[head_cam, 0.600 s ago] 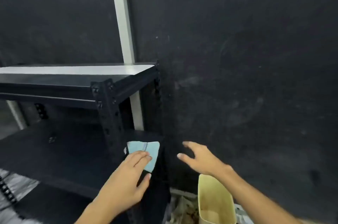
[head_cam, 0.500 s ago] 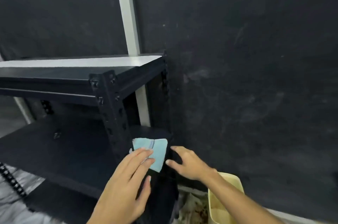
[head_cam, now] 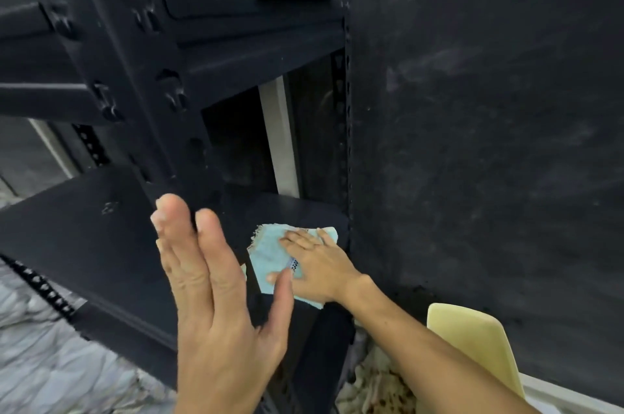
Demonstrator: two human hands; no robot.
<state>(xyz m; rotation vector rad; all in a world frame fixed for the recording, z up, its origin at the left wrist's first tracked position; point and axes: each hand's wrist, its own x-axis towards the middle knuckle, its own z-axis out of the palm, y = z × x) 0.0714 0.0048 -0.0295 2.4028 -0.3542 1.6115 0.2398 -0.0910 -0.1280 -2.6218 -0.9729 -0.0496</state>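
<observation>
Pale blue woven cloth (head_cam: 270, 254), frayed along its far edge and with a small dark-patterned tag, lies flat under the right hand (head_cam: 320, 270). That hand's fingers (head_cam: 297, 239) are straight and slightly spread, and they press palm-down on the fabric with the thumb reaching across its near part. The cloth sits at the right end of the matte black lower shelf (head_cam: 84, 244), just beside the perforated black rear post (head_cam: 346, 109).

The left hand (head_cam: 219, 305) is raised in front of the shelf and holds nothing. Its fingers are straight and pressed together and the thumb stands out to the side. Its fingertips overlap the foot of the black slotted front post (head_cam: 135, 75); whether they touch it cannot be told.

The lower shelf is a smooth, dull board with a straight front edge, and bare surface stretches left of the cloth. Above it hangs the black steel upper shelf (head_cam: 236, 28), with bolted beams and keyhole slots at the joint, so the gap between the two levels is low. A white vertical strip (head_cam: 280, 143) shows behind the rack.

To the right, close to the rear post, rises a scuffed black wall (head_cam: 489, 109) with chalky smears. Below the right forearm stands a pale yellow plastic container (head_cam: 472, 339) with a rounded rim, and crumpled stained rags (head_cam: 381, 383) lie beside it. At the lower left, past the shelf's front edge, is a wrinkled grey floor covering (head_cam: 50, 363).
</observation>
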